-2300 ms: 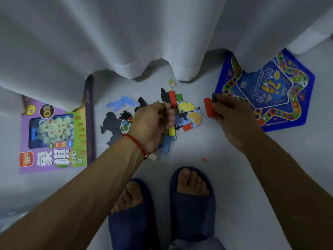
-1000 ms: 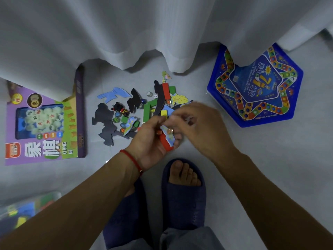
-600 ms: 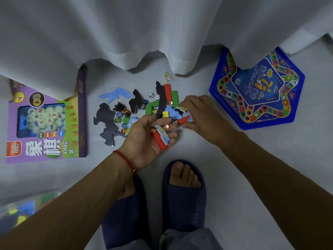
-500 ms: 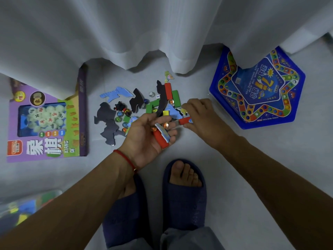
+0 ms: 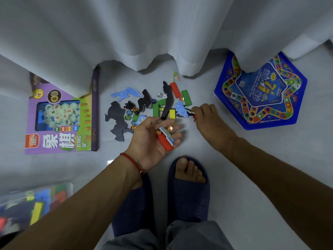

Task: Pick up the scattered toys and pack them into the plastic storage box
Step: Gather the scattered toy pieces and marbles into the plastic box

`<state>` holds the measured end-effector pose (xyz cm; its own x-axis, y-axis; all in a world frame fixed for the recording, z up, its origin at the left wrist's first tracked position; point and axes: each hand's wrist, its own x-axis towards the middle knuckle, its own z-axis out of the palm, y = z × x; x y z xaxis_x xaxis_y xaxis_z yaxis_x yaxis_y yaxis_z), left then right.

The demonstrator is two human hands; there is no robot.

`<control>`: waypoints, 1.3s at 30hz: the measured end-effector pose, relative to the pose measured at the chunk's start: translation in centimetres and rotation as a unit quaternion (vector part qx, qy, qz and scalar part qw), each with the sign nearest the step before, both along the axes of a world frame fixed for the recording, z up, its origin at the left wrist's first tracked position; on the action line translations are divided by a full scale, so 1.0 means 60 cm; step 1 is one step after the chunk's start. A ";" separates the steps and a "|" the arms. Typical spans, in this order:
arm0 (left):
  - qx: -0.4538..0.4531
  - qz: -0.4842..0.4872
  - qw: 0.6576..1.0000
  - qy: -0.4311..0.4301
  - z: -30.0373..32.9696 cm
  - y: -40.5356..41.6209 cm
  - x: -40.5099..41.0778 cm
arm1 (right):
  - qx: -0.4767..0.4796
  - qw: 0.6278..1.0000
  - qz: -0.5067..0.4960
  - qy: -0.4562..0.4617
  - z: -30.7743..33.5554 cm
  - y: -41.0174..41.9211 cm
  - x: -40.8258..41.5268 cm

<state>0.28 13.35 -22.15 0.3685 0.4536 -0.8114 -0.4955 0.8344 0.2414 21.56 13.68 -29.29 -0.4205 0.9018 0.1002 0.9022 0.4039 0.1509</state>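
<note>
From the head camera, the left hand lies palm up with fingers loosely cupped under a red block, a flat puzzle piece and a couple of marbles, while the right hand reaches down to the floor, fingertips pinched on a small red piece at the edge of the scattered toys (blocks, dark cut-outs, marbles). The plastic storage box, blurred and holding coloured blocks, sits at the lower left, well apart from the pile.

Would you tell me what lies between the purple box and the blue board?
In the head view, the scattered toys lie between purple box and blue board.
</note>
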 end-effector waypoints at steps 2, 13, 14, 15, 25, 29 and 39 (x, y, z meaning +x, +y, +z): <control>0.000 0.009 1.000 -0.004 0.012 -0.008 -0.005 | -0.057 0.993 -0.053 0.090 0.013 0.004 -0.006; 0.030 0.072 0.996 -0.036 0.130 -0.032 -0.048 | -0.280 0.927 -0.217 0.123 0.094 -0.003 -0.038; 0.033 0.073 0.996 -0.039 0.142 -0.036 -0.054 | -0.295 0.916 -0.232 0.144 0.108 -0.006 -0.037; 0.038 0.074 0.996 -0.040 0.155 -0.040 -0.062 | -0.302 0.905 -0.246 0.170 0.124 -0.008 -0.036; 0.130 0.183 0.973 -0.043 0.347 -0.176 -0.261 | -0.558 0.680 -0.163 0.447 0.523 -0.006 -0.235; 0.143 0.251 0.957 0.029 0.389 -0.277 -0.407 | -0.635 0.671 -0.056 0.378 0.638 -0.045 -0.403; 0.032 0.258 0.935 0.240 0.408 -0.420 -0.543 | -0.716 0.626 -0.060 0.302 0.600 -0.166 -0.629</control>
